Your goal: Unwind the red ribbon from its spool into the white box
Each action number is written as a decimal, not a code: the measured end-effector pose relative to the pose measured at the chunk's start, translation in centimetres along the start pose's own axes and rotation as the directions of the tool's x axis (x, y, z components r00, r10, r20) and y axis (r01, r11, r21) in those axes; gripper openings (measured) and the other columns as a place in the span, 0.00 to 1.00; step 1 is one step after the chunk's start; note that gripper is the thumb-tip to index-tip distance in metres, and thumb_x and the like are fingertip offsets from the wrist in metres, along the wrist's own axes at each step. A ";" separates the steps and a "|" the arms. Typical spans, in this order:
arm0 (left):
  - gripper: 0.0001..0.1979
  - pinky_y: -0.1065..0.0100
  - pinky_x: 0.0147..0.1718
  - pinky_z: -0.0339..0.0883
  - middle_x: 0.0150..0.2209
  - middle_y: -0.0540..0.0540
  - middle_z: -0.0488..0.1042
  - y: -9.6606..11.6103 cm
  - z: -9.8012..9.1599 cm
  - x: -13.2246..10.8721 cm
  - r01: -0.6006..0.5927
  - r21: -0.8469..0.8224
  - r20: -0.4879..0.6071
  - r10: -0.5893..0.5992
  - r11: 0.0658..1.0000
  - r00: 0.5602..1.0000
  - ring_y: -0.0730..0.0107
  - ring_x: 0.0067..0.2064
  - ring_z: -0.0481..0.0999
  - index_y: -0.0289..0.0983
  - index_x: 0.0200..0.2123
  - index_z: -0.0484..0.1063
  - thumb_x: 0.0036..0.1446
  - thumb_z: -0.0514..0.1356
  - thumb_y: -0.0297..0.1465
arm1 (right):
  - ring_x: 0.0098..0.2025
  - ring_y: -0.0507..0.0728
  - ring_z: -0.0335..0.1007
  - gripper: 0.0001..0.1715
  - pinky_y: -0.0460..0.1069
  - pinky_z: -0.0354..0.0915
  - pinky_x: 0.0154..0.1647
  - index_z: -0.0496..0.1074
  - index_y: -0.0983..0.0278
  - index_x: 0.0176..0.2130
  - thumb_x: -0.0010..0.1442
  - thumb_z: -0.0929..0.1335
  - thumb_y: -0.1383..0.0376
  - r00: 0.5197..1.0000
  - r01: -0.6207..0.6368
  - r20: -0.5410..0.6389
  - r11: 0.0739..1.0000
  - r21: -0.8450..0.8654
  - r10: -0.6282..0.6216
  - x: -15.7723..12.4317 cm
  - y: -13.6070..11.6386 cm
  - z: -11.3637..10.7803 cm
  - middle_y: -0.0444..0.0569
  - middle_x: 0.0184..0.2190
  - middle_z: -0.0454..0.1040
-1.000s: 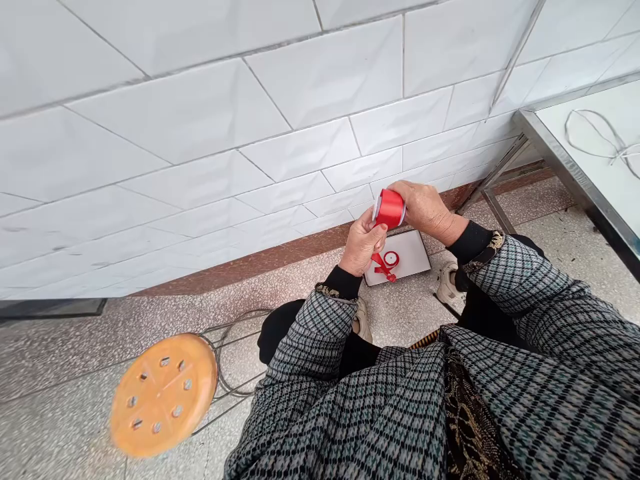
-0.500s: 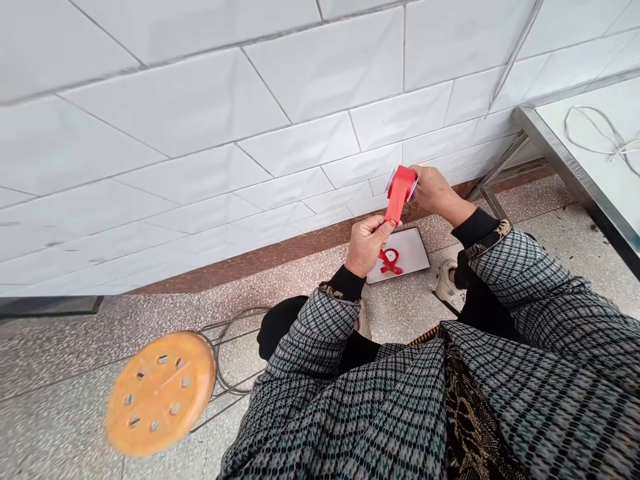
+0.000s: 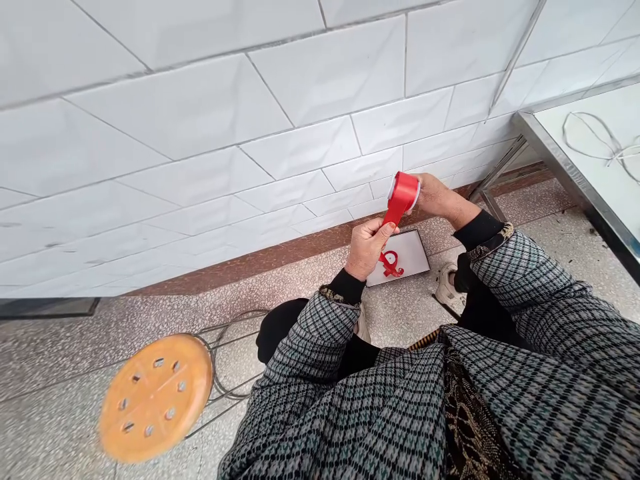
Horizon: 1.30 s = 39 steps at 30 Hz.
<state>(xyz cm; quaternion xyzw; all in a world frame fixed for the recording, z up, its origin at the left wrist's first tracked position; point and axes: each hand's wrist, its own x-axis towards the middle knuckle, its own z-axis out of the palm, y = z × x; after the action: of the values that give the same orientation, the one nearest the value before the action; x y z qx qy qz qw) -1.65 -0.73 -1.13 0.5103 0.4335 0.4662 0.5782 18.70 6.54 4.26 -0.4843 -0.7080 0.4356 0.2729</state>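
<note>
The roll (image 3: 405, 192) of red ribbon is right of the frame's centre, held up between the two hands in front of the white tiled wall (image 3: 200, 107). The right hand (image 3: 436, 197) grips it from its right end, the fingers closed around that side; some of them are hidden behind the roll, so their exact placing cannot be told. Pale rims show at both ends of the roll, with the glossy red band wound between them. The left hand (image 3: 367, 247), lower and to the left, has its fingers pinched narrow on the free end of the ribbon (image 3: 393, 213), thumb on top. That length runs taut and flat from the roll down to the pinch, slanting toward the lower left. Just below the hands, a white tray (image 3: 415, 250) with a dark edge lies on the speckled floor (image 3: 400, 320), and in it rests a small roll (image 3: 391, 259) of narrower red ribbon with a curled loose end; the left hand covers part of the tray's left side. A light shoe (image 3: 447, 287) stands right of the tray. Checked sleeves with black cuffs reach in from the bottom of the frame. At lower left is a round orange stool (image 3: 157, 397) with holes through its seat. At upper right, a metal-edged surface (image 3: 555, 125) carries a loosely coiled white cable (image 3: 620, 155).
</note>
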 end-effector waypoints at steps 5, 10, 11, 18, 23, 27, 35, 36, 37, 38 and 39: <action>0.20 0.70 0.25 0.53 0.18 0.54 0.63 0.4 0.0 0.5 -0.050 0.089 -0.024 0.052 0.995 0.998 0.74 0.24 0.60 0.36 0.26 0.81 0.54 0.75 0.48 | 0.26 0.51 0.72 0.06 0.44 0.67 0.32 0.74 0.64 0.31 0.61 0.69 0.66 0.978 -0.018 0.205 0.971 0.237 -0.033 -0.9 -0.5 0.4 0.42 0.23 0.76; 0.19 0.71 0.30 0.64 0.22 0.56 0.71 0.0 -0.1 0.8 -0.025 -0.001 -0.039 0.025 1.000 0.999 0.73 0.26 0.70 0.37 0.38 0.80 0.48 0.80 0.39 | 0.27 0.50 0.69 0.16 0.45 0.68 0.30 0.74 0.65 0.32 0.60 0.75 0.55 0.915 -0.071 0.391 0.913 0.402 -0.101 -1.0 0.4 0.8 0.44 0.25 0.76; 0.25 0.71 0.31 0.67 0.23 0.56 0.73 0.0 -0.1 0.7 -0.011 -0.058 -0.010 0.011 0.998 1.000 0.71 0.27 0.73 0.38 0.44 0.80 0.45 0.82 0.38 | 0.26 0.50 0.69 0.19 0.45 0.69 0.30 0.74 0.65 0.32 0.60 0.76 0.53 0.899 -0.088 0.423 0.899 0.428 -0.114 -0.9 0.6 0.9 0.44 0.25 0.76; 0.46 0.65 0.35 0.78 0.33 0.50 0.82 0.9 -0.6 0.7 0.064 -0.182 0.239 -0.018 0.981 0.971 0.62 0.32 0.85 0.39 0.58 0.79 0.33 0.88 0.34 | 0.24 0.50 0.68 0.21 0.45 0.71 0.28 0.77 0.65 0.38 0.61 0.78 0.50 0.757 -0.162 0.621 0.865 0.476 -0.200 -0.8 0.7 2.0 0.42 0.23 0.75; 0.42 0.70 0.26 0.71 0.26 0.52 0.79 0.5 -1.0 1.2 0.046 -0.230 0.206 0.002 0.972 0.979 0.69 0.26 0.78 0.36 0.47 0.82 0.25 0.89 0.39 | 0.27 0.51 0.70 0.24 0.45 0.71 0.29 0.74 0.65 0.38 0.64 0.76 0.46 0.770 -0.231 0.628 0.867 0.442 -0.115 -0.7 1.3 3.0 0.45 0.25 0.76; 0.37 0.75 0.16 0.51 0.21 0.56 0.72 -0.2 -0.9 1.3 0.093 -0.306 0.192 -0.034 0.947 0.981 0.83 0.16 0.59 0.37 0.40 0.78 0.34 0.86 0.51 | 0.26 0.50 0.71 0.18 0.46 0.71 0.34 0.75 0.66 0.35 0.68 0.73 0.54 0.831 -0.139 0.556 0.965 0.222 -0.009 -0.7 0.6 2.2 0.47 0.28 0.78; 0.34 0.77 0.16 0.42 0.19 0.63 0.61 0.3 -0.3 1.1 0.153 -0.344 0.131 -0.113 0.926 0.985 0.86 0.16 0.51 0.40 0.37 0.71 0.40 0.84 0.52 | 0.41 0.59 0.75 0.11 0.51 0.62 0.42 0.79 0.67 0.47 0.67 0.68 0.68 0.990 0.075 -0.066 0.868 -0.492 -0.122 -1.6 -1.5 1.6 0.55 0.43 0.84; 0.34 0.77 0.16 0.42 0.19 0.63 0.61 0.3 -0.3 1.2 0.158 -0.340 0.127 -0.121 0.927 0.984 0.86 0.16 0.51 0.40 0.37 0.71 0.39 0.84 0.52 | 0.43 0.61 0.75 0.13 0.51 0.61 0.43 0.79 0.66 0.49 0.68 0.68 0.67 0.987 0.084 -0.069 0.822 -0.563 -0.148 -1.7 -1.6 1.6 0.58 0.46 0.84; 0.35 0.76 0.16 0.41 0.19 0.63 0.61 0.3 -0.2 1.2 0.164 -0.338 0.126 -0.128 0.927 0.984 0.86 0.16 0.51 0.40 0.37 0.71 0.39 0.84 0.52 | 0.44 0.62 0.75 0.14 0.52 0.60 0.43 0.80 0.67 0.50 0.69 0.67 0.67 0.985 0.084 -0.064 0.781 -0.619 -0.157 -1.8 -1.7 1.7 0.59 0.48 0.84; 0.35 0.76 0.16 0.41 0.19 0.63 0.61 0.3 -0.1 1.1 0.170 -0.339 0.126 -0.134 0.925 0.983 0.86 0.16 0.51 0.40 0.37 0.71 0.39 0.84 0.52 | 0.44 0.63 0.76 0.15 0.53 0.60 0.43 0.80 0.67 0.51 0.70 0.66 0.67 0.986 0.075 -0.061 0.744 -0.664 -0.154 -1.8 -1.8 1.7 0.61 0.49 0.84; 0.34 0.76 0.16 0.40 0.19 0.63 0.61 0.3 0.0 1.1 0.176 -0.342 0.126 -0.141 0.923 0.982 0.86 0.16 0.51 0.40 0.37 0.71 0.39 0.84 0.52 | 0.44 0.64 0.75 0.16 0.53 0.60 0.43 0.80 0.67 0.51 0.71 0.65 0.67 0.987 0.055 -0.070 0.712 -0.700 -0.145 -1.8 -1.8 1.7 0.62 0.49 0.84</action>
<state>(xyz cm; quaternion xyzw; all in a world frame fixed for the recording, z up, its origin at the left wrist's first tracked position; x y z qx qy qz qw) -1.46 0.37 -0.89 0.3843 0.3538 0.4620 0.7167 17.19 4.00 5.07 -0.5373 -0.8272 0.0925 0.1363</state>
